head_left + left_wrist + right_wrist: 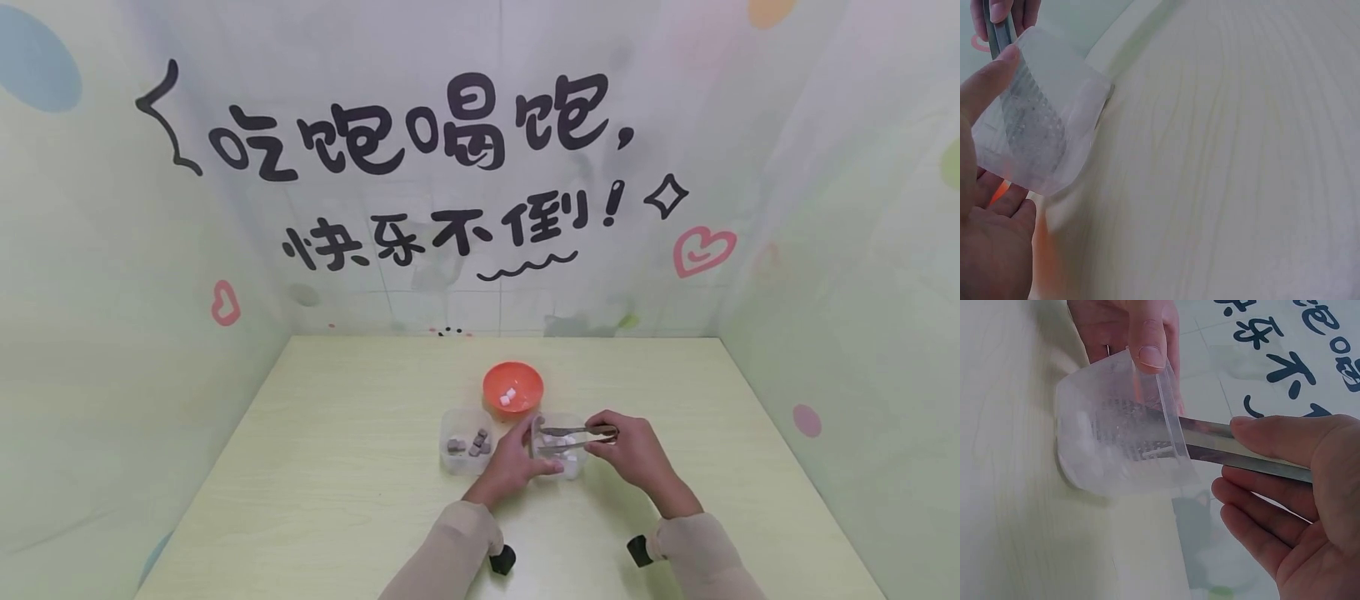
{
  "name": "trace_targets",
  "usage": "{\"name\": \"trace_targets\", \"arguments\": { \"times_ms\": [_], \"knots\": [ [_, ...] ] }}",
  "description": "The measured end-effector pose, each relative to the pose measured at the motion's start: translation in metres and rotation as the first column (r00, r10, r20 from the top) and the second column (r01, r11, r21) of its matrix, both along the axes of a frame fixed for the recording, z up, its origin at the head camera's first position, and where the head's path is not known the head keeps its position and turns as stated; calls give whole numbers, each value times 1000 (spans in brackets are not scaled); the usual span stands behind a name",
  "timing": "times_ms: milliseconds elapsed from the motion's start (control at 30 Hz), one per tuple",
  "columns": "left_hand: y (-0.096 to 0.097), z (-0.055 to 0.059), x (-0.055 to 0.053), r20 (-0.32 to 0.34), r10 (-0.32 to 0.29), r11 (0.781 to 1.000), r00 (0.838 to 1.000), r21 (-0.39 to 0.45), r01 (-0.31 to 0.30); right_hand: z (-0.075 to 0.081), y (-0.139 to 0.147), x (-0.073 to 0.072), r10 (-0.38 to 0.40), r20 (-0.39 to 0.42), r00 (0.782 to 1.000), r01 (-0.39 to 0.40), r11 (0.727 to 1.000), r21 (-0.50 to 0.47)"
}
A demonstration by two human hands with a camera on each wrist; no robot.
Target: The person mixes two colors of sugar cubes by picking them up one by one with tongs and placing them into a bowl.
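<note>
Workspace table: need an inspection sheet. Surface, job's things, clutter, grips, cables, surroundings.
Surface: pale wood-grain table
Job's things: orange bowl with white cubes; left tub, translucent, with grey-brown cubes; right tub, translucent, pale contents blurred; metal tongs, tips inside the right tub
Clutter: nothing seen
Left grip: bare hand, holds the right tub by its rim
Right grip: bare hand, pinches the tongs
Cables: nothing seen
Surroundings: pale printed walls, dark lettering on the back one
</note>
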State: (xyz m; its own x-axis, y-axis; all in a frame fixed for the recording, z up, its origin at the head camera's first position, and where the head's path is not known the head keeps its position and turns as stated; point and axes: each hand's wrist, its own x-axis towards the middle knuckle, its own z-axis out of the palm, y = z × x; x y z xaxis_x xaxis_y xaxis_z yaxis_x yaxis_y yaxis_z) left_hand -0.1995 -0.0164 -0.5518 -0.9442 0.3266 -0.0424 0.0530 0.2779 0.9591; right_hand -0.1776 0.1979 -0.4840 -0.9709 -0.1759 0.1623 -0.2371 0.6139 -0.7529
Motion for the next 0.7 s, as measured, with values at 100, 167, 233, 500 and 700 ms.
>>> {"name": "trace_targets", "arguments": {
  "times_ms": [100,167,233,500,700],
  "knots": [
    [0,0,0,-7,-1,1000,1000,5,1,-1,-1,0,-13,-5,1000,13,1000,5],
    [0,1,0,-6,-1,1000,1000,3,1,-1,-1,0,-23,-12,1000,23,1000,14],
    [0,1,0,-4,-1,1000,1000,0,1,-1,-1,0,-37,-19,999,37,999,26],
    [0,1,0,-9,2,1000,1000,-12,-2,-1,1,1,-69,-20,997,69,997,17],
    [0,1,0,6,8,1000,1000,-22,-8,1,7,5,-62,-52,997,57,995,-79]
  ]
}}
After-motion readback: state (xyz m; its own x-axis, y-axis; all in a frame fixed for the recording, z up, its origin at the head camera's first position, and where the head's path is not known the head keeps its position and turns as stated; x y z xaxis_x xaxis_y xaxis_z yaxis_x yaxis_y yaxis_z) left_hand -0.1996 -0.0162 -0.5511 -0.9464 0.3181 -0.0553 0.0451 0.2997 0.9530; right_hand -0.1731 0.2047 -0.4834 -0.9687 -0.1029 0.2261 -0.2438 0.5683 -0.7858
